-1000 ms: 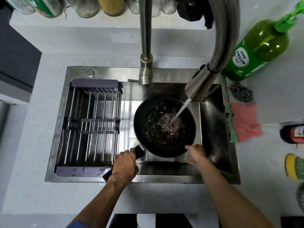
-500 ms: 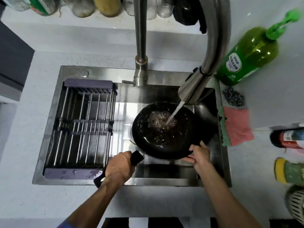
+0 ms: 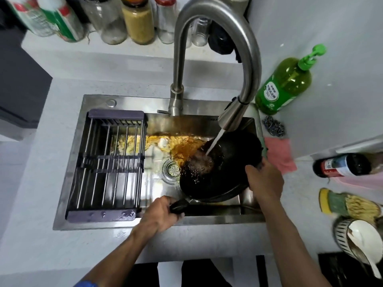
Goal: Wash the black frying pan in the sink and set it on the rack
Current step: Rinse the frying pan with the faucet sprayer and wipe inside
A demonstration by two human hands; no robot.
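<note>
The black frying pan point(image 3: 226, 162) is tilted to the left over the steel sink point(image 3: 68, 172). Brown and yellow greasy water spills from it across the sink floor toward the drain point(image 3: 172, 170). My left hand point(image 3: 161, 214) is closed around the pan's black handle at the sink's front edge. My right hand point(image 3: 265, 181) grips the pan's right rim and holds that side up. Water from the faucet point(image 3: 232, 117) falls into the pan. The rack point(image 3: 107, 164), made of metal bars with purple ends, spans the left half of the sink and holds nothing.
A green dish soap bottle point(image 3: 284, 88), a steel scourer point(image 3: 273, 126) and a pink cloth point(image 3: 279, 154) lie right of the sink. Further right are a dark bottle point(image 3: 342, 165), a scrub sponge point(image 3: 348, 204) and a bowl with a spoon point(image 3: 360, 241). Jars line the back ledge.
The pan was level under the stream; it is now tipped left with its right side raised, and dirty water has poured out over the sink floor.
</note>
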